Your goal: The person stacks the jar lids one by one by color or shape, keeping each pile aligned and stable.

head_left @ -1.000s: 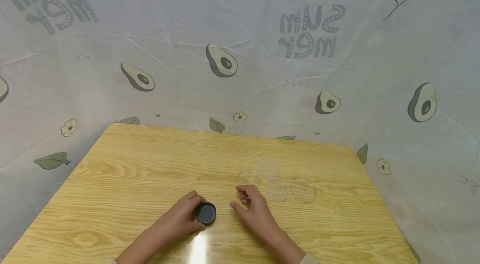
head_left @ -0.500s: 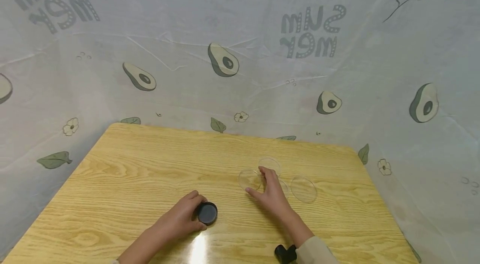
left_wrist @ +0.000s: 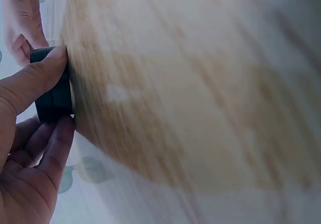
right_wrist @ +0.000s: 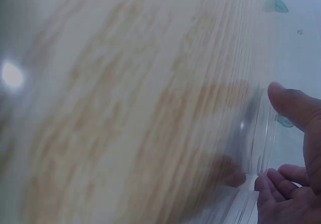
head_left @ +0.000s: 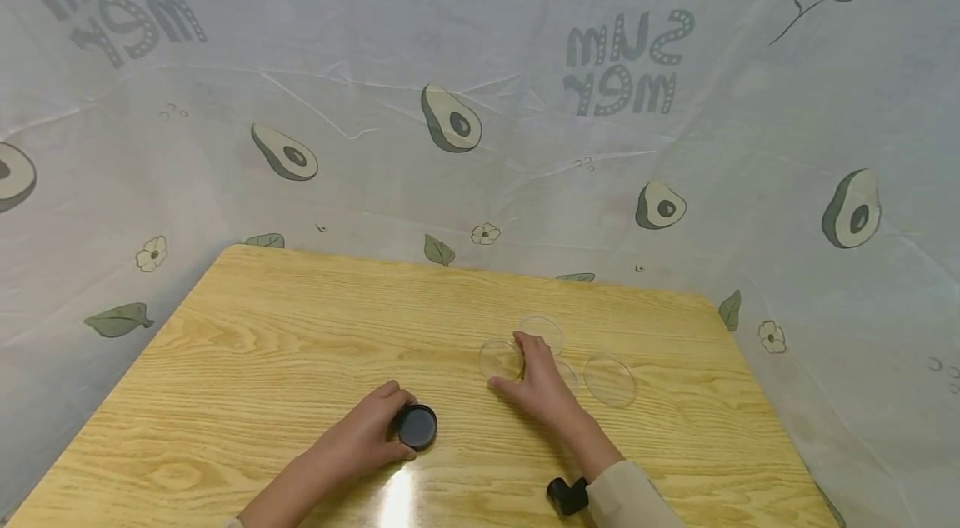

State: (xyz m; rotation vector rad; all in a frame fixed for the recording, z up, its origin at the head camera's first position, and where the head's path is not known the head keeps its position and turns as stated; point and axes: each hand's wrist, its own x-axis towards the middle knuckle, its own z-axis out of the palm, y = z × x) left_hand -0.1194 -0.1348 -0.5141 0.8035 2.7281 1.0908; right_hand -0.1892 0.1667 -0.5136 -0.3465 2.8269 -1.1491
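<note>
The left hand grips a short round black piece with a raised rim on the table, thumb on one side and fingers on the other. In the left wrist view the black piece shows as a thick black cylinder between thumb and fingertips. Farther right, the right hand spans a clear round shallow dish, its thumb at the near edge and fingertips at the far edge. The right wrist view shows the clear dish between thumb and fingers. The right hand partly covers another clear dish.
More clear round dishes lie close by, one behind and one to the right. A black device sits at the right wrist. The wood-grain table meets a patterned cloth behind and at the sides.
The right hand has moved away from beside the black piece, forward and right, to the leftmost clear dish. The left hand keeps its hold on the black piece in the same place.
</note>
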